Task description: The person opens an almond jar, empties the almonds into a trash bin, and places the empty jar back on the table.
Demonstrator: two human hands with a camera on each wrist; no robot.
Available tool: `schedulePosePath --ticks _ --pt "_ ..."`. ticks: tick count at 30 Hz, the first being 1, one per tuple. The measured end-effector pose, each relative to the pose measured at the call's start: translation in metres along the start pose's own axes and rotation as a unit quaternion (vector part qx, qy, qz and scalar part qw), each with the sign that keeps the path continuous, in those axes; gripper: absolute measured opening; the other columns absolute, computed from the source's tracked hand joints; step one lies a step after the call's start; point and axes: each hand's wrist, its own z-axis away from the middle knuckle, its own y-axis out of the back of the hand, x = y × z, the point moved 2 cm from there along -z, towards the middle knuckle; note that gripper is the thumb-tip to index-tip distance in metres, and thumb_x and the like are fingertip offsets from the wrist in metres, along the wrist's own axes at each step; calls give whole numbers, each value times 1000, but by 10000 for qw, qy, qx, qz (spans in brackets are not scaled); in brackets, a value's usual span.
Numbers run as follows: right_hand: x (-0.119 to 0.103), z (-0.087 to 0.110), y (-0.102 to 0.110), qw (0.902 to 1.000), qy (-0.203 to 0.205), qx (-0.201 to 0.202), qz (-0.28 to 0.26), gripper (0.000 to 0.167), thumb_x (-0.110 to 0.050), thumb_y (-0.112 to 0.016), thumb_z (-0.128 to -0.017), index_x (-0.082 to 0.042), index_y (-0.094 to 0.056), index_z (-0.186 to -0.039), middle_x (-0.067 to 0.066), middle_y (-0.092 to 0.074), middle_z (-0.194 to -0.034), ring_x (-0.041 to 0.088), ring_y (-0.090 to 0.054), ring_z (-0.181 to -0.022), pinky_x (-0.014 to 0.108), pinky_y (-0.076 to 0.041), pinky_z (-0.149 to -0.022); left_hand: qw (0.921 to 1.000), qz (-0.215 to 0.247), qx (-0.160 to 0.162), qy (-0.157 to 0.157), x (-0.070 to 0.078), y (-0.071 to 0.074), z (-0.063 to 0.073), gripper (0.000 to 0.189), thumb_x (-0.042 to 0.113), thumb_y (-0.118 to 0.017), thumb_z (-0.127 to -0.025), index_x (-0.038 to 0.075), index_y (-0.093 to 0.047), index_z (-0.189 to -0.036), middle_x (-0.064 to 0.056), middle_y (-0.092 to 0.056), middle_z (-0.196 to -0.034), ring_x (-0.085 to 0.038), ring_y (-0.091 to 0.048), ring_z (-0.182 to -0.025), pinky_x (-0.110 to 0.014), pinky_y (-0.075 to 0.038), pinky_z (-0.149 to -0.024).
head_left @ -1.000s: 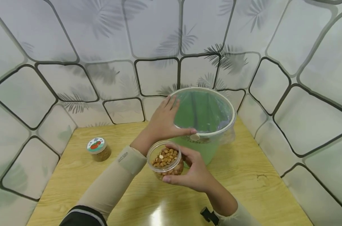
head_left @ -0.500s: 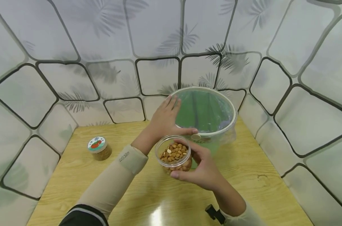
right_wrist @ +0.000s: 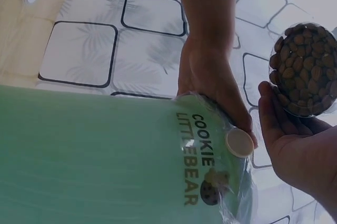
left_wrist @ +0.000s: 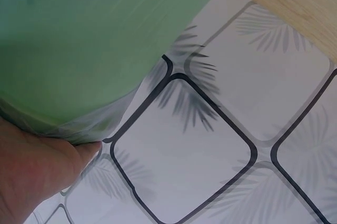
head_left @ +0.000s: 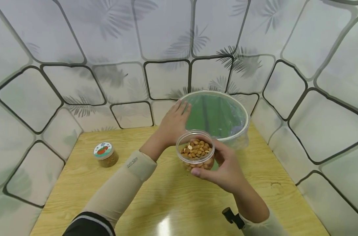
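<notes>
A tall green trash can (head_left: 246, 126), lined with a clear plastic bag under a pale rim ring, stands at the table's back right. My left hand (head_left: 173, 126) rests on its near left rim, fingers straight and thumb along the rim by a round knob (right_wrist: 239, 143), as the right wrist view shows. My right hand (head_left: 227, 170) grips a lidless clear plastic jar (head_left: 193, 162) of almonds (head_left: 198, 149). That jar hangs above the table in front of the can, slightly tilted, overlapping the can's near rim in the head view.
A second jar (head_left: 108, 160), with a white and green lid picturing something red, sits at the table's left. Patterned cloth walls (head_left: 167, 78) enclose the wooden table (head_left: 137, 209) at the back and both sides.
My right hand has carried the jar of almonds rightward and up, closer to the trash can's rim. My left hand has stayed at the rim.
</notes>
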Motion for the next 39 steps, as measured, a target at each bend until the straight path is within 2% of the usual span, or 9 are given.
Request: schedulePosePath --ticks 3,4,5,8,11,12,22,31,39 --pt "-3 0 5 9999 -58 107 103 83 11 -91 -72 -2 -60 -148 18 -67 -138 18 -67 -126 27 -56 -106 10000 38 -64 -22 2 -1 -1 168 110 18 -51 -5 -19 -167 -28 -19 -174 -44 -7 -165 -51 -9 -136" --pt "-4 0 7 9998 -72 145 138 83 12 -90 -71 -2 -60 -147 18 -67 -138 18 -67 -125 27 -56 -105 10000 14 -81 -31 2 -1 -2 165 109 17 -54 -5 -19 -167 -27 -18 -175 -44 -7 -166 -52 -9 -136" --pt "-4 1 8 9997 -81 183 160 84 14 -90 -70 -1 -60 -147 18 -67 -138 17 -67 -125 27 -56 -105 9999 -19 -99 -51 2 -2 -2 158 109 13 -62 -5 -18 -167 -27 -18 -175 -44 -7 -166 -51 -10 -136" --pt "-5 1 12 9993 -149 267 217 84 16 -89 -70 1 -59 -148 12 -68 -138 15 -68 -123 25 -57 -104 9999 -46 -85 -34 1 -3 -3 133 101 -20 -84 -2 -17 -169 -25 -19 -175 -42 -8 -166 -51 -11 -136" --pt "-5 0 18 9991 -199 333 193 82 16 -87 -72 4 -58 -147 8 -68 -139 15 -68 -121 25 -57 -102 10000 -6 -74 36 2 -3 -3 117 82 -52 -91 2 -18 -169 -23 -20 -175 -40 -8 -166 -50 -11 -136" --pt "-5 -1 21 9991 -195 351 153 81 16 -86 -73 4 -58 -147 7 -68 -139 15 -69 -121 25 -57 -101 10000 17 -64 70 2 -3 -3 115 79 -55 -92 2 -19 -170 -23 -21 -175 -40 -8 -166 -50 -10 -136" --pt "-2 -9 46 9976 113 660 -198 71 6 -86 -82 12 -56 -145 5 -68 -137 12 -71 -114 21 -61 -90 9997 175 86 120 3 -3 -3 120 79 -62 -87 1 -22 -169 -21 -24 -175 -38 -17 -165 -49 -13 -136" --pt "7 -21 78 9916 -86 1183 -515 59 12 -77 -88 8 -60 -144 7 -69 -126 14 -70 -110 22 -63 -84 9990 352 196 200 3 -4 1 128 87 -61 -84 1 -21 -169 -22 -22 -176 -34 -16 -166 -49 -13 -136" --pt "14 -29 99 9836 -464 1737 -122 54 15 -74 -88 6 -64 -140 5 -74 -115 12 -74 -98 18 -62 -80 9988 398 126 254 3 -4 1 131 89 -60 -83 -1 -18 -169 -21 -11 -178 -31 -8 -168 -47 -8 -137"
